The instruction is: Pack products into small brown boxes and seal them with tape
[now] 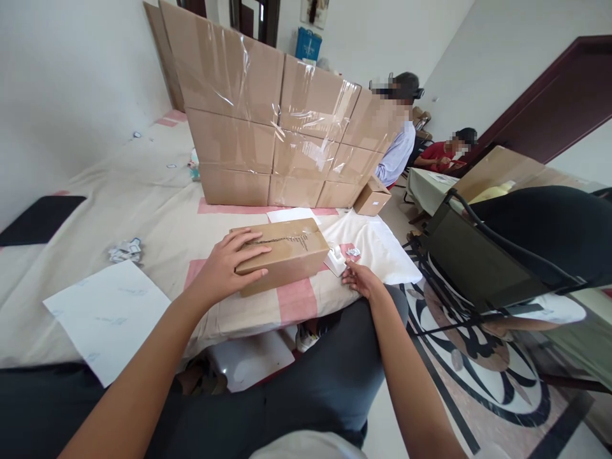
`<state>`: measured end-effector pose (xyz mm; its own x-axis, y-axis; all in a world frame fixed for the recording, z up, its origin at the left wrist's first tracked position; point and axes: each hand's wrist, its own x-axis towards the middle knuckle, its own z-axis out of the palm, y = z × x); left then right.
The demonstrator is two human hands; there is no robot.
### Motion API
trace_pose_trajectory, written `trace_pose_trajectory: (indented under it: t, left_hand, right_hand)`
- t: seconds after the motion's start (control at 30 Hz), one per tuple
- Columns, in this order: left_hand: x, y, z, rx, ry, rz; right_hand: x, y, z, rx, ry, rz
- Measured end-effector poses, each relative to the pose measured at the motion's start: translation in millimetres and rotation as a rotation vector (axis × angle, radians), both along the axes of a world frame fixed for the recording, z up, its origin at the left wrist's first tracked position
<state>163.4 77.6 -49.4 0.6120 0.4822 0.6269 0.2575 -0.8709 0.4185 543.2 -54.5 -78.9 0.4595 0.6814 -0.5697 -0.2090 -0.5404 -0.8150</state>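
A closed brown cardboard box (296,255) lies on the cloth-covered table in front of me, with a dark torn-looking line along its top. My left hand (239,258) rests flat on the box's left end, fingers spread and the thumb over the near edge. At the opposite end sits a small white object (336,261), its kind hard to make out. The fingers of my right hand (361,279) are curled and closed at the white object's near right side. Just behind it is a crumpled bit of paper (352,252).
Stacked taped cartons (239,140) form a wall behind the box, with a small carton (371,196) at their right end. White sheets (108,319), crumpled paper (125,250) and a black flat item (43,220) lie left. A chair (497,255) and two people are right.
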Motion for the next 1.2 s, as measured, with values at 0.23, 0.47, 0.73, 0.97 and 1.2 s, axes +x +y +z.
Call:
trace_pose_trajectory:
  t: [0.23,0.47,0.73,0.97,1.2]
  left_hand:
    - [-0.6,0.2,1.8,0.001,0.007,-0.010]
    - [-0.1,-0.2,2.0,-0.021,0.012,0.002]
    - [0.1,-0.6,1.7,-0.010,0.026,0.003]
    - [0.1,0.1,1.7,0.014,0.040,-0.002]
    - [1.1,-1.9,4.5,0.045,0.031,-0.004]
  right_hand:
    - [0.3,-0.9,-2.3,0.026,0.023,-0.010]
    - [-3.1,0.9,-2.7,0.011,-0.018,-0.029]
    - [-4.7,3.7,1.4,-0.024,-0.012,-0.023]
    - [-2.1,4.9,1.5,-0.040,0.022,-0.012]
    - [-5.9,1.1,1.8,-0.010,0.007,0.002]
